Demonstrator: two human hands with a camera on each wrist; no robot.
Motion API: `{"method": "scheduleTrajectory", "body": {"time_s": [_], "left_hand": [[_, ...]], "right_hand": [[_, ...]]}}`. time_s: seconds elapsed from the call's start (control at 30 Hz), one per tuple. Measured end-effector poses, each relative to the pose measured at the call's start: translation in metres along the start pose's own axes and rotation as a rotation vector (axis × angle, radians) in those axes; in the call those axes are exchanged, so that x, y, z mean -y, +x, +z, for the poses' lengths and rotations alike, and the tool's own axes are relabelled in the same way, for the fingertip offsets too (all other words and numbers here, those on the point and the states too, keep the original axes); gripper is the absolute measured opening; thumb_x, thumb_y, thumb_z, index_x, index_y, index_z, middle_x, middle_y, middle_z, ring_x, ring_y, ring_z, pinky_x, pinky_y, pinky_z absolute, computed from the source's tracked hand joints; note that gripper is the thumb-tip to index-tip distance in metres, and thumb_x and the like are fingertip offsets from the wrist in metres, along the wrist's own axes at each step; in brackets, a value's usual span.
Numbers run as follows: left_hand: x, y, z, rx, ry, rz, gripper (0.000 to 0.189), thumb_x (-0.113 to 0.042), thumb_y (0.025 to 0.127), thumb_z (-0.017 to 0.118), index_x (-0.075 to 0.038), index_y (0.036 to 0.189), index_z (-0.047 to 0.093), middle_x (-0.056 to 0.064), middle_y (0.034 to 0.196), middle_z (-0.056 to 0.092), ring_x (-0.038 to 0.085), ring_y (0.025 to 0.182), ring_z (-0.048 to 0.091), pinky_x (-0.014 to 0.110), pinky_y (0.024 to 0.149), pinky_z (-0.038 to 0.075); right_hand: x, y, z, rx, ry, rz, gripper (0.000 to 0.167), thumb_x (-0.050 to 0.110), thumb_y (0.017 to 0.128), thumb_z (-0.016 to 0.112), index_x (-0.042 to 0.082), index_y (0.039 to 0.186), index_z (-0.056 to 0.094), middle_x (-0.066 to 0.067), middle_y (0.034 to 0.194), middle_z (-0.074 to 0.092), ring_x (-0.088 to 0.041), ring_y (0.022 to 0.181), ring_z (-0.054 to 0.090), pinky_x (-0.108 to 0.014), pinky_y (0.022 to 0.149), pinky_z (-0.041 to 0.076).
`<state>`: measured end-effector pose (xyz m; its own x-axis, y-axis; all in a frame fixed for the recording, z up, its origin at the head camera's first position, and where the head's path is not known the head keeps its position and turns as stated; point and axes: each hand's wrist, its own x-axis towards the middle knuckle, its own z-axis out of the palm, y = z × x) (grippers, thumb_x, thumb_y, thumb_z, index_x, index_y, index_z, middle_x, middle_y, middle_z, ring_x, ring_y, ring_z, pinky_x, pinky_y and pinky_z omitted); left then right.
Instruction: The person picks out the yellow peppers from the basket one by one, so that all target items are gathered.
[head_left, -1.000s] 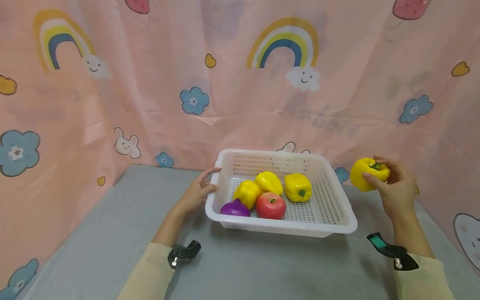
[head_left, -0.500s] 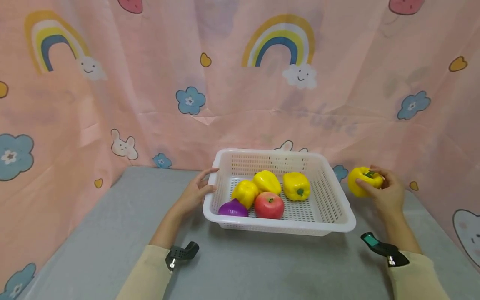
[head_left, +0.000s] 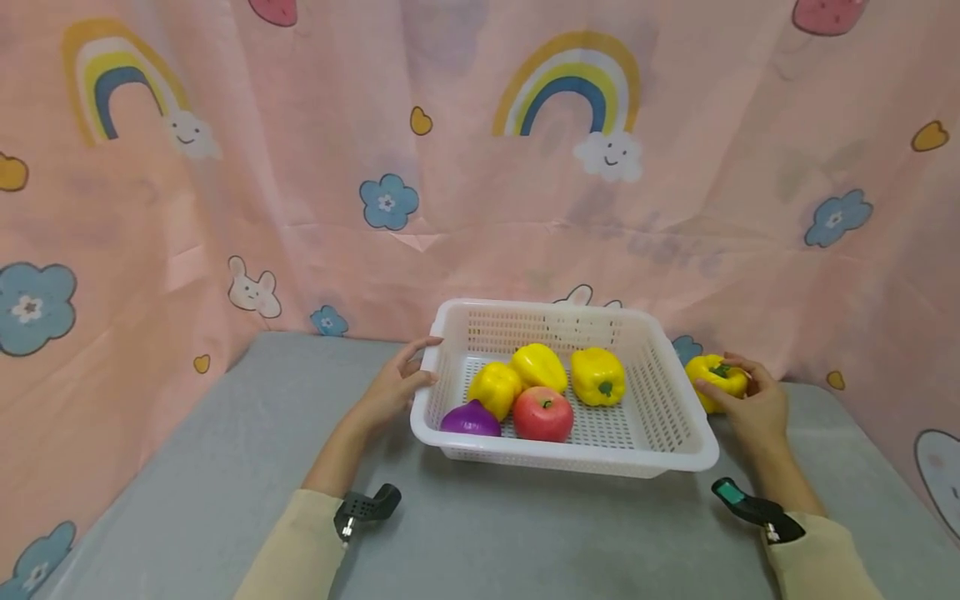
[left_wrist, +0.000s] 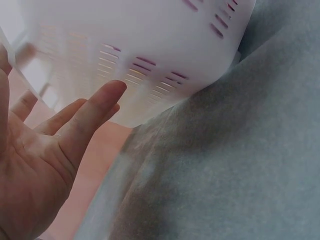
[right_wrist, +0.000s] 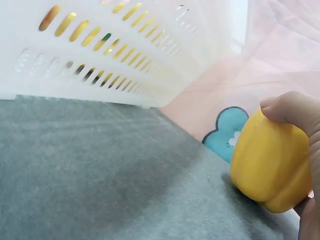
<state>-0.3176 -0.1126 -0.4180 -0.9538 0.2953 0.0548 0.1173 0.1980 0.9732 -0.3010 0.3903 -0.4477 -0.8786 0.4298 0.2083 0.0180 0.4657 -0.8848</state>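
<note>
My right hand [head_left: 757, 408] grips a yellow bell pepper [head_left: 708, 377], thumb on the near side, just right of the white plastic basket [head_left: 562, 454]. In the right wrist view the pepper [right_wrist: 270, 160] is right at the tabletop; whether it touches is unclear. At the basket's left end, my left hand [head_left: 390, 387] touches the rim and outer wall with relaxed fingers. The left wrist view shows its thumb [left_wrist: 107, 97] extended along the slotted wall. Inside the basket lie another yellow bell pepper [head_left: 598, 377], two yellow pieces [head_left: 538, 368], a red apple [head_left: 543, 414] and a purple onion [head_left: 471, 418].
A grey cloth [head_left: 525, 533] covers the table. Behind it hangs a pink printed curtain [head_left: 480, 258], close to the basket's far side. Each wrist wears a black camera mount [head_left: 367, 504].
My right hand has moved left and down with the yellow bell pepper, from above the table to beside the basket's right end. The left hand stays at the basket.
</note>
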Motion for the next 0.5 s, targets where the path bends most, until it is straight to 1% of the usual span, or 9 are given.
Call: {"method": "scheduleTrajectory", "body": {"time_s": [0.17, 0.3, 0.37, 0.43, 0.5], "left_hand": [[-0.0007, -0.0013, -0.0007, 0.014, 0.009, 0.008, 0.059, -0.021, 0.098, 0.059, -0.029, 0.153, 0.037, 0.018, 0.154, 0.048, 0.043, 0.126, 0.06, 0.048, 0.086, 0.062], [-0.0008, -0.0002, -0.0009, 0.029, 0.009, 0.005, 0.059, -0.021, 0.098, 0.058, -0.029, 0.153, 0.037, 0.019, 0.153, 0.049, 0.043, 0.125, 0.061, 0.048, 0.085, 0.062], [-0.0007, 0.0003, -0.001, 0.031, 0.006, 0.001, 0.059, -0.021, 0.098, 0.058, -0.029, 0.153, 0.037, 0.02, 0.153, 0.049, 0.044, 0.125, 0.06, 0.048, 0.084, 0.062], [-0.0007, 0.0002, -0.001, 0.032, 0.004, -0.004, 0.059, -0.022, 0.098, 0.058, -0.03, 0.153, 0.036, 0.019, 0.154, 0.048, 0.044, 0.126, 0.06, 0.048, 0.085, 0.062], [-0.0008, -0.0003, -0.0011, 0.032, 0.003, -0.011, 0.06, -0.023, 0.098, 0.058, -0.031, 0.153, 0.036, 0.018, 0.155, 0.047, 0.044, 0.127, 0.059, 0.048, 0.086, 0.062]], "right_hand": [[-0.0013, -0.0028, 0.0022, 0.021, -0.049, -0.058, 0.058, 0.032, 0.093, 0.072, 0.012, 0.143, 0.051, 0.004, 0.162, 0.039, -0.023, 0.142, 0.045, -0.003, 0.101, 0.042], [-0.004, -0.0046, 0.0027, 0.005, -0.066, -0.094, 0.053, 0.025, 0.093, 0.072, 0.008, 0.139, 0.052, 0.005, 0.162, 0.04, -0.025, 0.143, 0.045, -0.006, 0.106, 0.04], [-0.0039, -0.0061, 0.0026, -0.005, -0.079, -0.092, 0.052, 0.022, 0.093, 0.072, 0.004, 0.137, 0.052, 0.002, 0.163, 0.039, -0.027, 0.144, 0.043, -0.013, 0.112, 0.04], [-0.0022, -0.0078, 0.0021, -0.013, -0.094, -0.078, 0.053, 0.021, 0.092, 0.072, 0.002, 0.137, 0.051, -0.001, 0.164, 0.037, -0.032, 0.147, 0.04, -0.026, 0.118, 0.039], [0.0001, -0.009, 0.0017, -0.02, -0.113, -0.056, 0.055, 0.021, 0.092, 0.072, 0.001, 0.139, 0.051, -0.003, 0.165, 0.035, -0.036, 0.147, 0.039, -0.039, 0.12, 0.039]]}}
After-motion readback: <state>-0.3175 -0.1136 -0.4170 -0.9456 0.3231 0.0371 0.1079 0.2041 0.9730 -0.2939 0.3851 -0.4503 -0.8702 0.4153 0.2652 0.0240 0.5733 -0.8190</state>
